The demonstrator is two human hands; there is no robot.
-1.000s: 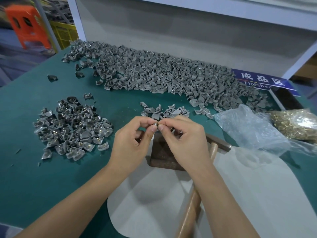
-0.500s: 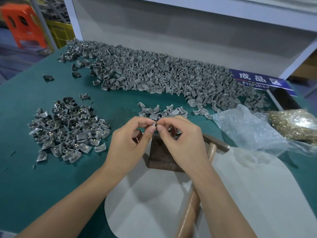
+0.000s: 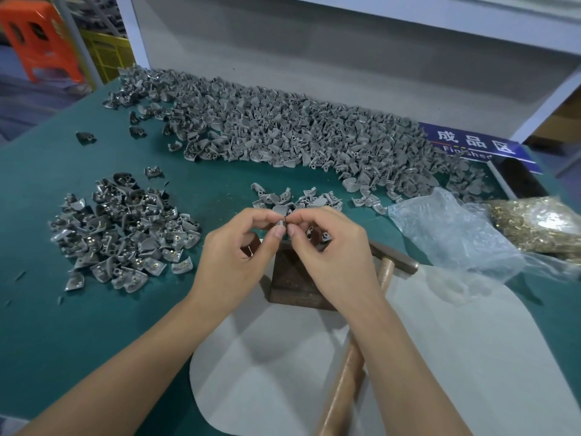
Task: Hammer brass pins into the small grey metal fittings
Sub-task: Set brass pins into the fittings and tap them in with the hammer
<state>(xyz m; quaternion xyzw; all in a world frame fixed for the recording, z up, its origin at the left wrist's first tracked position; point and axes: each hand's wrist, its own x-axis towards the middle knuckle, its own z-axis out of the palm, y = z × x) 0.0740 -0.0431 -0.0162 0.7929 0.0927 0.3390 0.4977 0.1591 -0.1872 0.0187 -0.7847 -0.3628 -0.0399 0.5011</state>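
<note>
Fitting: While both hands meet at frame centre, the grey fitting [image 3: 280, 222] sits pinched between their fingertips, above the dark block [image 3: 295, 278].
Left hand: left hand [image 3: 234, 256] pinches the fitting, thumb and forefinger clamped.
Right hand: right hand [image 3: 333, 250] pinches at the same spot, probably seating a brass pin; too small to confirm.
Change: hardly any in the last second; insertion continues, hammering not begun.
Hammer: hammer [image 3: 355, 357] lies untouched, lower right.
Piles: pinned fittings [image 3: 125, 231] left; brass pins [image 3: 540, 225] right edge.
</note>
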